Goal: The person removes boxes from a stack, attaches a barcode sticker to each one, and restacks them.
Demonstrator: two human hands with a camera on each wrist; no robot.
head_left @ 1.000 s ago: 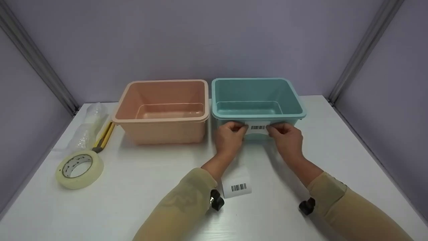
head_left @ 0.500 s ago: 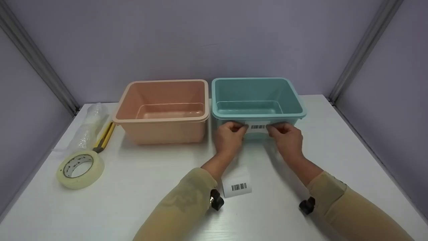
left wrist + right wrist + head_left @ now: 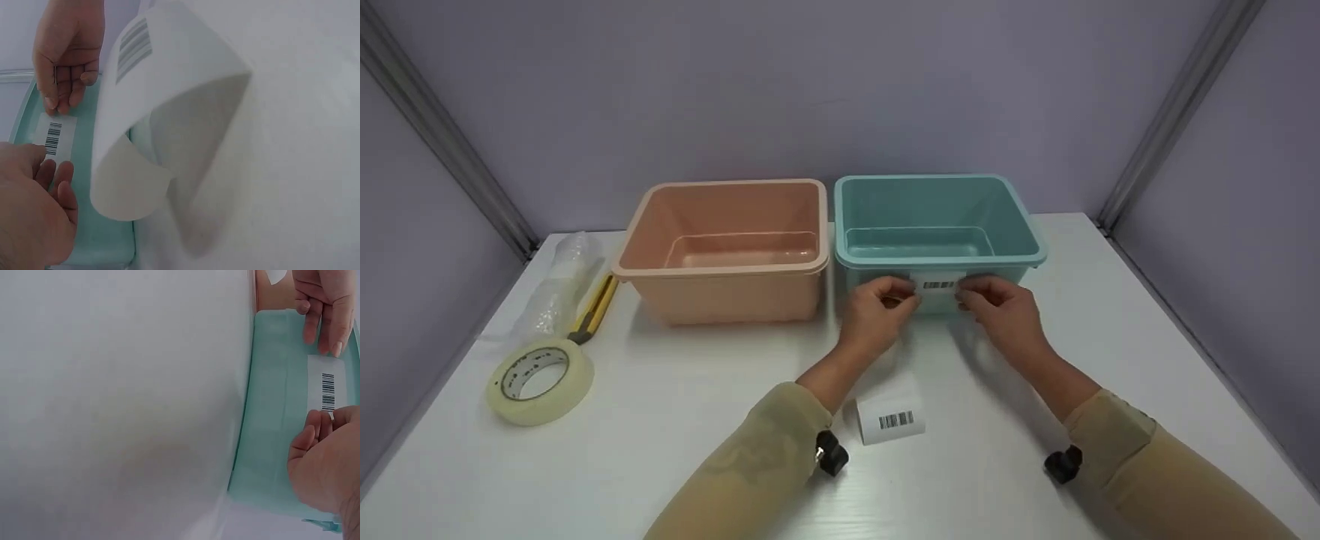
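Observation:
A white barcode label [image 3: 939, 286] lies flat on the front wall of a teal bin [image 3: 930, 202]. My left hand [image 3: 877, 304] touches the label's left end with its fingertips. My right hand [image 3: 997, 304] touches the right end. In the left wrist view the left hand [image 3: 28, 208] sits just below the label [image 3: 54, 135] and the right hand [image 3: 67, 50] just above it. The right wrist view shows the right hand [image 3: 326, 461] and the left hand [image 3: 326, 304] at either end of the label [image 3: 327, 388]. Neither hand grips anything.
A curled white sheet with a barcode [image 3: 891, 418] lies on the white table [image 3: 697, 420] between my forearms. A peach bin [image 3: 727, 217] stands left of the teal one. A tape roll [image 3: 540, 379], a yellow knife [image 3: 596, 306] and bubble wrap [image 3: 559, 285] lie at far left.
Both hands have edged slightly inward over the label's ends, and the forearms have shifted a little. The label and both bins stay where they were.

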